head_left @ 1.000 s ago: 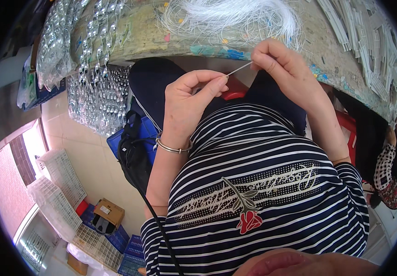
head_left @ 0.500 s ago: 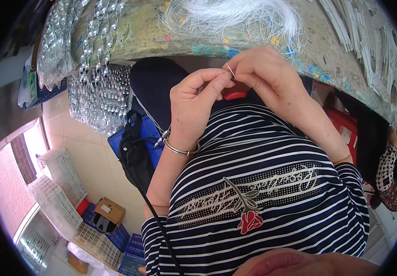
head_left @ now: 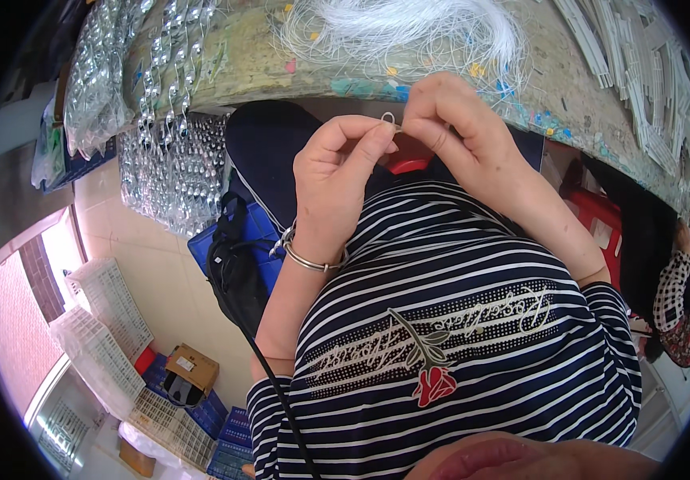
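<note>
Between my two hands, just off the table's near edge, is a thin white string [head_left: 388, 118] bent into a small loop. My left hand [head_left: 333, 168] pinches the base of this loop between thumb and forefinger. Close on its right, my right hand [head_left: 465, 132] has its thumb and fingertips pressed together at the string's other side. The string's ends are too fine to make out. Beyond my hands, a tangled bundle of white strings [head_left: 425, 32] lies on the worn table [head_left: 257, 80].
Silver twisted strips [head_left: 170, 72] hang over the table's left edge, with wrapped ones [head_left: 97, 104] beside them. Narrow white strips [head_left: 641, 88] are piled at the right. White crates [head_left: 109, 308] and a cardboard box [head_left: 191, 366] stand lower left. Another person's checked sleeve [head_left: 671, 292] shows far right.
The string, a short straight piece between my fingertips before, now stands up as a loop. My right hand has shifted slightly up and its fingertips have drawn away from my left hand.
</note>
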The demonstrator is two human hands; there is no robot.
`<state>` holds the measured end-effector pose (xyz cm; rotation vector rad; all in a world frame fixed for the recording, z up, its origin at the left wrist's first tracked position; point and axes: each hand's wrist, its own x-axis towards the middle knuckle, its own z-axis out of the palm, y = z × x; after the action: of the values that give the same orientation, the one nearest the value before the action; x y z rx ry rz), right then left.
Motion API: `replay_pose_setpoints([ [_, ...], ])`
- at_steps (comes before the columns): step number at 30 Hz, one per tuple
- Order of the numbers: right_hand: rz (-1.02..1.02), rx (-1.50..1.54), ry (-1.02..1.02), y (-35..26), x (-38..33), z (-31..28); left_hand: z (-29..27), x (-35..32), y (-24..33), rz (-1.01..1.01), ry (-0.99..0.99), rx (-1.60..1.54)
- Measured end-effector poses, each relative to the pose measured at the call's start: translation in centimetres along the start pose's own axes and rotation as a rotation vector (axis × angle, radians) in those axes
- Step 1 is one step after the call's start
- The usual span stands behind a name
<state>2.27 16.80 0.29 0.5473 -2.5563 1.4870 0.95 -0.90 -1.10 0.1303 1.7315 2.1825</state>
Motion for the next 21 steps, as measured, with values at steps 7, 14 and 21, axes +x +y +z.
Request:
replay_pose_setpoints([
  [7,0.515,0.584,-0.121,0.1,0.2,0.3,0.1,-0.1,0.0,0.046,-0.062,0.088],
  [14,0.331,0.436,-0.041,0.5,0.5,0.8,-0.3,0.0,-0.7,-0.116,-0.079,-0.041],
  [21,0.409,0.473,-0.068,0.7,0.8,0.7,-0.2,-0.1,-0.4,-0.139,-0.031,-0.082],
])
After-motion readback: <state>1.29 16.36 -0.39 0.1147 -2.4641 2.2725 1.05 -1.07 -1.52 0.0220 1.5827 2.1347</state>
